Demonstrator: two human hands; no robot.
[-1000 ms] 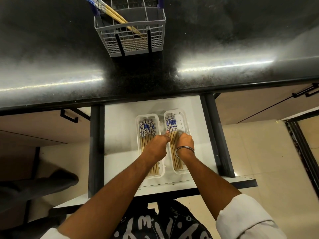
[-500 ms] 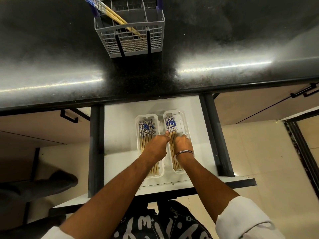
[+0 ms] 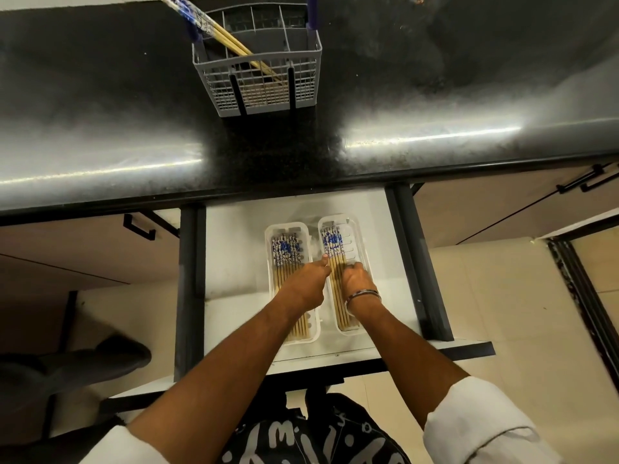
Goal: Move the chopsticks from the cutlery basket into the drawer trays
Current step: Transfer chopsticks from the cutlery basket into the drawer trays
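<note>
A grey cutlery basket (image 3: pixel 258 92) stands on the black counter, with a few blue-and-white-topped chopsticks (image 3: pixel 214 28) leaning out of its left corner. In the open white drawer (image 3: pixel 234 249) below lie two clear trays side by side. The left tray (image 3: pixel 268 236) holds a row of chopsticks (image 3: pixel 284 249). The right tray (image 3: pixel 358 229) holds a narrower row (image 3: pixel 331 241). My left hand (image 3: pixel 308 283) reaches across the left tray, its thumb on the left edge of the right tray's chopsticks. My right hand (image 3: pixel 358 279) has curled fingers on those same chopsticks.
The glossy black counter (image 3: pixel 435 78) overhangs the back of the drawer. Dark drawer rails (image 3: pixel 189 279) run down both sides. Black cabinet handles (image 3: pixel 140 226) sit left and right. A dark shoe (image 3: pixel 110 360) is on the floor at left.
My right hand's fingers have drawn back slightly along the chopsticks in the right tray. My left hand has hardly moved.
</note>
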